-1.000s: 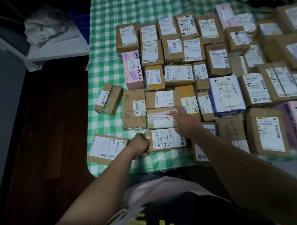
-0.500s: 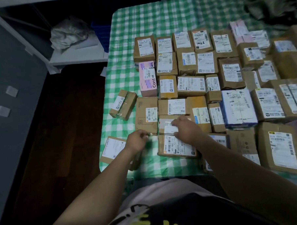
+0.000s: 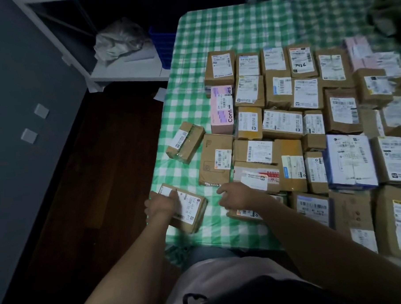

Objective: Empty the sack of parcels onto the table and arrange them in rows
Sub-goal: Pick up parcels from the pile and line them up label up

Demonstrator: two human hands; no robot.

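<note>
1. The table (image 3: 186, 106) is covered with a green-and-white checked cloth (image 3: 235, 26). Brown cardboard parcels (image 3: 282, 124) fill its middle and right side, packed edge to edge in rough rows. Nearly all have a white barcode label facing up.
2. The left hand (image 3: 161, 205) grips the left end of a brown labelled parcel (image 3: 194, 212) at the near left corner of the table. The thumb lies on the white label and the fingers curl over the box's edge. This parcel sits askew, apart from the rows.
3. The right hand (image 3: 240, 195) is loose-fingered and holds nothing, its fingers pointing left over the cloth by the near edge. Whether it touches the cloth cannot be told.
4. Under the right wrist lies a flat parcel (image 3: 246, 214), mostly hidden by the forearm.
5. A tilted parcel (image 3: 185, 142), glossy with clear tape, lies alone near the left edge, turned out of line with the rows.
6. A pink box (image 3: 221, 109) with dark lettering along its side closes the left end of one row, just behind a plain brown box.
7. A blue and white parcel (image 3: 350, 161) sits among the brown ones towards the right edge.
8. One marked box (image 3: 302, 62) in the far row has dark handwriting on its label.
9. Beyond the table's left edge, a white shelf (image 3: 127, 70) holds a crumpled grey bag (image 3: 121, 40).
</note>
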